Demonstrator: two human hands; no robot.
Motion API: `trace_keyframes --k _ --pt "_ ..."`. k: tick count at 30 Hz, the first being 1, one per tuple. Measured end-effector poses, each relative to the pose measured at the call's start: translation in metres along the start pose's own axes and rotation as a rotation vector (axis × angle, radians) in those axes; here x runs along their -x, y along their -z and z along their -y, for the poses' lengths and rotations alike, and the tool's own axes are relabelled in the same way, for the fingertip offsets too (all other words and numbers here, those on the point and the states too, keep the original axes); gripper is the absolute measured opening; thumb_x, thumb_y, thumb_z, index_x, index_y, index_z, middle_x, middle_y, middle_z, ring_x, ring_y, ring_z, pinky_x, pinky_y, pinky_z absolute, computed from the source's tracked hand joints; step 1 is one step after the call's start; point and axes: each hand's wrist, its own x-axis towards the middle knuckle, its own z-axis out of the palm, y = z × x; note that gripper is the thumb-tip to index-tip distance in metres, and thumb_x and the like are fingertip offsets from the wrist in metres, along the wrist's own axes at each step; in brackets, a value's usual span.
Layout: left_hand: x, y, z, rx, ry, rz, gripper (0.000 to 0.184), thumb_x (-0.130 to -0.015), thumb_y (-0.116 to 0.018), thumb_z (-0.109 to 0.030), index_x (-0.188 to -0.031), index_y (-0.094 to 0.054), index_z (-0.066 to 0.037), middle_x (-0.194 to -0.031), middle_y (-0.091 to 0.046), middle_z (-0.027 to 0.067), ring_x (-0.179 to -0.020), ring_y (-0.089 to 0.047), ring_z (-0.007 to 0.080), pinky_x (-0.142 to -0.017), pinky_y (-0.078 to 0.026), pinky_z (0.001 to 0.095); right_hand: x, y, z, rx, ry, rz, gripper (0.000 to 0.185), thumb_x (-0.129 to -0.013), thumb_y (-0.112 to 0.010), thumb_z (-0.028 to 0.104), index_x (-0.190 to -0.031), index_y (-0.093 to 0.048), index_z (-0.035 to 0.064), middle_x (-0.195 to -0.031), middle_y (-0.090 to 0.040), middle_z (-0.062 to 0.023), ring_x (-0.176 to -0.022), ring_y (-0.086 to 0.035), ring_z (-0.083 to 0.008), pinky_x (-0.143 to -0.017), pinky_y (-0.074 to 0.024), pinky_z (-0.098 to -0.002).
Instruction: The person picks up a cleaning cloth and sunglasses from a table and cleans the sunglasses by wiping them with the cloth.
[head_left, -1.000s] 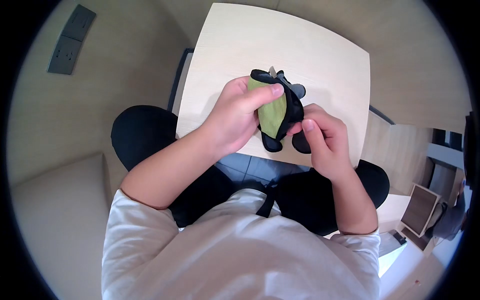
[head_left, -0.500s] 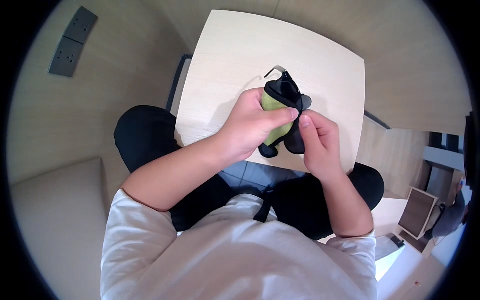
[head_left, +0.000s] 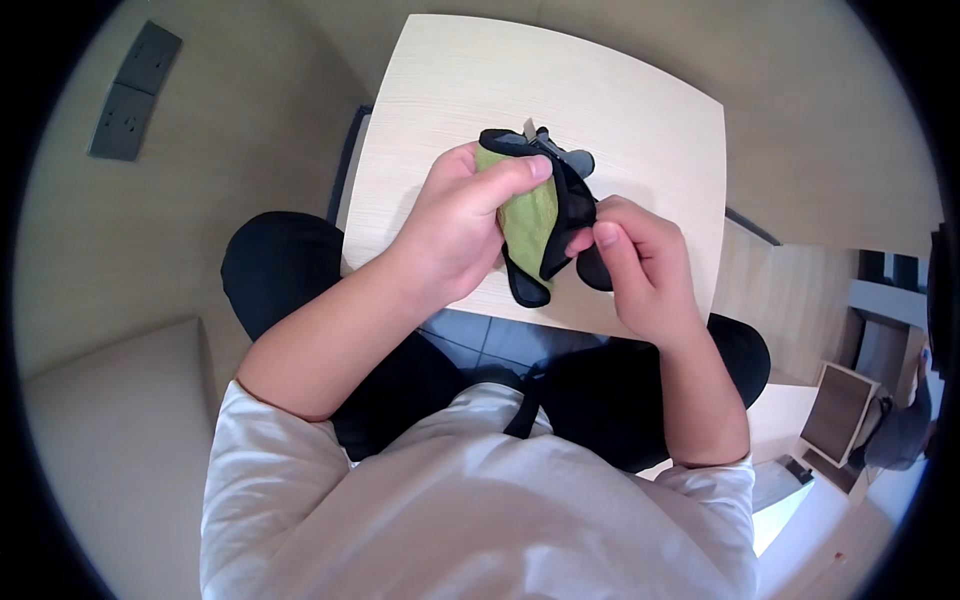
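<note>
A limp green fabric piece with black edging (head_left: 532,218) is held above the table; I cannot tell its exact kind. My left hand (head_left: 445,225) is closed round its left side, thumb pressed over the green face near the top. My right hand (head_left: 648,270) pinches the black edge on the right, and a fingertip shows at the opening. A dark, rounded flap-like part (head_left: 594,270) hangs beside the right fingers. Beyond the top edge, a small greyish rounded part (head_left: 578,162) and a thin light strip stick out, partly hidden by the fabric.
The pale wooden table (head_left: 640,110) stands before me, over my dark-trousered knees. Grey wall sockets (head_left: 135,90) are at upper left, and a padded seat (head_left: 110,430) at lower left. Wooden furniture with a framed panel (head_left: 838,415) stands at right.
My left hand has moved left and up with the green fabric, whose black-edged opening is now wider. The thin dark arm that stuck out at the top is now mostly hidden.
</note>
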Motion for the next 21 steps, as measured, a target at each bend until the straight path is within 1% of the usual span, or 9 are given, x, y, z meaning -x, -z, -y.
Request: trace_keyframes --k 5,9,12,14,15,17,18,20,21 --pt "0.001 -0.003 0.005 -0.009 -0.034 -0.012 0.015 -0.093 -0.062 -0.01 -0.102 -0.062 0.002 -0.095 -0.069 0.0102 -0.08 -0.068 0.0163 -0.073 -0.057 0.031 0.003 0.002 0.003 -0.251 -0.14 -0.1 0.03 -0.104 -0.049 0.018 -0.087 -0.067 0.0003 -0.082 -0.068 -0.0047 -0.077 -0.058 -0.0089 -0.072 -0.0469 -0.0258" --pt "0.0 -0.002 0.014 -0.094 -0.027 -0.012 0.013 -0.091 -0.065 -0.005 -0.102 -0.064 0.001 -0.093 -0.07 0.0087 -0.081 -0.068 0.0144 -0.07 -0.056 0.0286 0.003 -0.003 0.005 -0.322 -0.161 -0.145 0.032 -0.105 -0.048 0.019 -0.087 -0.066 -0.0008 -0.082 -0.068 -0.0045 -0.077 -0.058 -0.0081 -0.073 -0.0473 -0.0248" --pt "-0.001 -0.001 0.02 -0.153 -0.015 0.013 0.013 -0.09 -0.066 -0.004 -0.101 -0.065 0.001 -0.09 -0.07 0.0074 -0.08 -0.068 0.0132 -0.07 -0.056 0.0279 0.006 -0.009 0.007 -0.43 -0.235 -0.164 0.029 -0.104 -0.05 0.018 -0.089 -0.065 -0.001 -0.079 -0.065 -0.0033 -0.074 -0.056 -0.0074 -0.069 -0.0462 -0.026" --pt "0.0 -0.001 0.022 -0.182 -0.009 0.016 0.012 -0.089 -0.067 -0.004 -0.101 -0.066 0.001 -0.089 -0.07 0.0069 -0.079 -0.068 0.0128 -0.07 -0.056 0.028 0.008 -0.01 0.004 -0.183 -0.232 -0.04 0.024 -0.103 -0.052 0.016 -0.09 -0.064 -0.0006 -0.073 -0.061 -0.004 -0.07 -0.053 -0.0087 -0.063 -0.0442 -0.0285" --pt "0.001 -0.002 0.022 -0.156 -0.022 0.01 0.012 -0.089 -0.068 -0.004 -0.1 -0.066 0.001 -0.09 -0.07 0.0067 -0.08 -0.067 0.0123 -0.071 -0.055 0.0281 0.008 -0.011 0.003 -0.184 -0.23 -0.038 0.024 -0.103 -0.052 0.016 -0.09 -0.064 -0.0006 -0.073 -0.061 -0.004 -0.07 -0.053 -0.0087 -0.063 -0.0442 -0.0285" --pt "0.001 -0.002 0.022 -0.13 -0.035 0.002 0.012 -0.089 -0.069 -0.005 -0.1 -0.066 0.001 -0.09 -0.07 0.0066 -0.08 -0.067 0.0119 -0.072 -0.055 0.0283 0.007 -0.012 0.001 -0.147 -0.129 0.008 0.019 -0.101 -0.054 0.013 -0.09 -0.063 -0.0002 -0.069 -0.056 -0.0078 -0.064 -0.052 -0.0141 -0.059 -0.0419 -0.0308" --pt "0.001 -0.001 0.022 -0.089 -0.028 -0.002 0.012 -0.09 -0.068 -0.006 -0.1 -0.066 0.001 -0.09 -0.07 0.0069 -0.08 -0.067 0.0121 -0.073 -0.055 0.0287 0.007 -0.012 0.001 -0.147 -0.128 0.01 0.019 -0.101 -0.054 0.013 -0.09 -0.063 -0.0002 -0.069 -0.056 -0.0078 -0.064 -0.052 -0.0141 -0.059 -0.0419 -0.0308" --pt "0.0 0.001 0.017 -0.049 -0.02 -0.008 0.012 -0.091 -0.068 -0.008 -0.099 -0.066 0.001 -0.09 -0.069 0.0071 -0.081 -0.067 0.0124 -0.074 -0.054 0.029 0.005 -0.011 0.002 -0.031 -0.05 0.016 0.017 -0.099 -0.054 0.011 -0.089 -0.063 -0.0001 -0.071 -0.056 -0.0122 -0.062 -0.053 -0.0208 -0.06 -0.0427 -0.0315" --pt "-0.001 0.002 0.011 -0.005 -0.003 -0.008 0.014 -0.092 -0.067 -0.01 -0.1 -0.066 0.001 -0.091 -0.069 0.0074 -0.081 -0.066 0.013 -0.074 -0.054 0.0292 0.005 -0.01 0.004 -0.032 -0.05 0.016 0.017 -0.099 -0.054 0.011 -0.089 -0.063 -0.0001 -0.071 -0.056 -0.0122 -0.062 -0.053 -0.0208 -0.06 -0.0427 -0.0315"
